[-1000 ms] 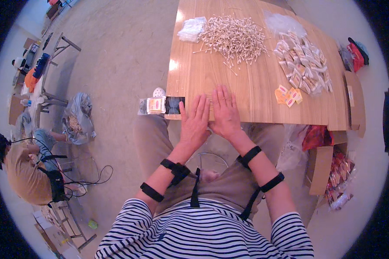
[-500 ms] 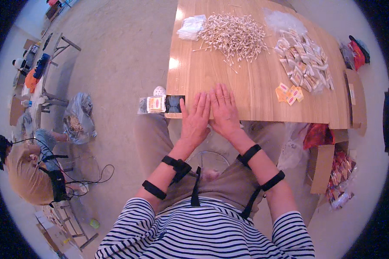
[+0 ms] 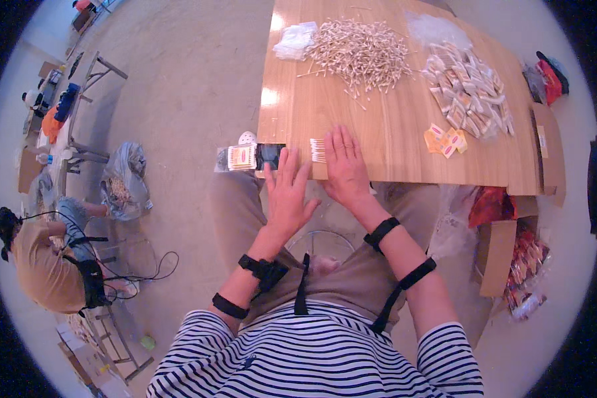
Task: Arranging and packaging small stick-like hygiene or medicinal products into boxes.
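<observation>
My right hand (image 3: 346,166) lies flat at the table's near edge, fingers straight and held together. A short row of cotton swabs (image 3: 317,150) sits side by side along its left edge, partly covered by the hand. Left of the row, my left hand (image 3: 286,202) is open with its fingers spread, its fingertips by a black pad (image 3: 270,156) at the table's corner. Beside that pad, a clear packet of cotton swabs with an orange and white card (image 3: 241,157) juts past the table's left edge. Neither hand grips anything.
On the wooden table (image 3: 385,156) lie a heap of loose cotton swabs (image 3: 361,53), clear bags (image 3: 295,41), filled packets (image 3: 467,93) and several orange cards (image 3: 446,140). Cardboard boxes (image 3: 496,259) stand at right. Another person (image 3: 50,268) sits at left near a plastic sack (image 3: 126,179).
My left hand has moved left and toward me, away from the right hand, and its fingers have spread. The row of cotton swabs now shows between them. My right hand has stayed nearly still.
</observation>
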`<state>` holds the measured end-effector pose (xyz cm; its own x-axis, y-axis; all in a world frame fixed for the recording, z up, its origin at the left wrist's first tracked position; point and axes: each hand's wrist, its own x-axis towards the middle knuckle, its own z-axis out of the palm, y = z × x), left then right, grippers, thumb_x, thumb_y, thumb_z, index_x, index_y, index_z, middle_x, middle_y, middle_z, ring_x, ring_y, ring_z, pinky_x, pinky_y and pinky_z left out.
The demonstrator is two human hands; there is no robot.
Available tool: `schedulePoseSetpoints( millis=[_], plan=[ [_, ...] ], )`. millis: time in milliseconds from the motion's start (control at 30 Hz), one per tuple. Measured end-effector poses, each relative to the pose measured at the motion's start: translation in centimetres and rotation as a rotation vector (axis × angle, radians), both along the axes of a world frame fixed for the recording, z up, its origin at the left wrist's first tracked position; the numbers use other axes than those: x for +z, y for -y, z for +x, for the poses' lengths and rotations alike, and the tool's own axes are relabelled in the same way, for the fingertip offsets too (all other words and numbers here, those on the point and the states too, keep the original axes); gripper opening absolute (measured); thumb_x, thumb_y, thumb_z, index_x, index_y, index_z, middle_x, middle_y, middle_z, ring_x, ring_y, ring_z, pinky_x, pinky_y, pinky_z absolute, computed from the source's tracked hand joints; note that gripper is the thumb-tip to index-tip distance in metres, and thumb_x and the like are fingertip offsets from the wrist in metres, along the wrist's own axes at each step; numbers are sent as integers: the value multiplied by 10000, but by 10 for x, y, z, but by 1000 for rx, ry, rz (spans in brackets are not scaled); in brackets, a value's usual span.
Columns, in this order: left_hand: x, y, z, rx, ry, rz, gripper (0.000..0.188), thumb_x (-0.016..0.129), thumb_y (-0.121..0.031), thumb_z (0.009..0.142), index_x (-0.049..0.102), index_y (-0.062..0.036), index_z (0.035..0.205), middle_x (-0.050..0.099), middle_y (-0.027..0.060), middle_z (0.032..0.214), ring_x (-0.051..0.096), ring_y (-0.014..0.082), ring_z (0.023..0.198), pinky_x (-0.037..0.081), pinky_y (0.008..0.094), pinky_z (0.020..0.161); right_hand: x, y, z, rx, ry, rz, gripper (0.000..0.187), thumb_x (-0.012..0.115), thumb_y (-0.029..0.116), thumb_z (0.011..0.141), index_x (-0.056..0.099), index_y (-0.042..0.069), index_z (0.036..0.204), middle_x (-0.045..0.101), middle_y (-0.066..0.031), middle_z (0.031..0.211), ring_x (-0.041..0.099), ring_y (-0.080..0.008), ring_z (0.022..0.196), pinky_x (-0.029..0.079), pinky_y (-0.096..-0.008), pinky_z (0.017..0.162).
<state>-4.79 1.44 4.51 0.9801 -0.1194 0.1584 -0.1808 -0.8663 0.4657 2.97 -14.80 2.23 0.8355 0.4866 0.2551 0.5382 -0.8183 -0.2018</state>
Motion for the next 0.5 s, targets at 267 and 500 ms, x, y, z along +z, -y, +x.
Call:
schedulePoseSetpoints(
  millis=[267,500],
  plan=[
    [-9,6,8,7,30,3,868,877,-199,651,502,-82,1426,290,192,1616,199,370,1539,115,643,1206,-1,-1,-1,1,8,-3,996,832,204,644,358,-74,1475,349,-269,1556,281,-407,1496,233,-510,1234],
    [-10,9,7,24,-6,25,861,881,-223,658,495,-84,1416,302,174,1615,195,374,1540,107,637,1214,1,0,-1,-2,-20,-1,1026,847,216,632,351,-68,1484,339,-260,1565,265,-400,1506,218,-509,1240]
  ],
)
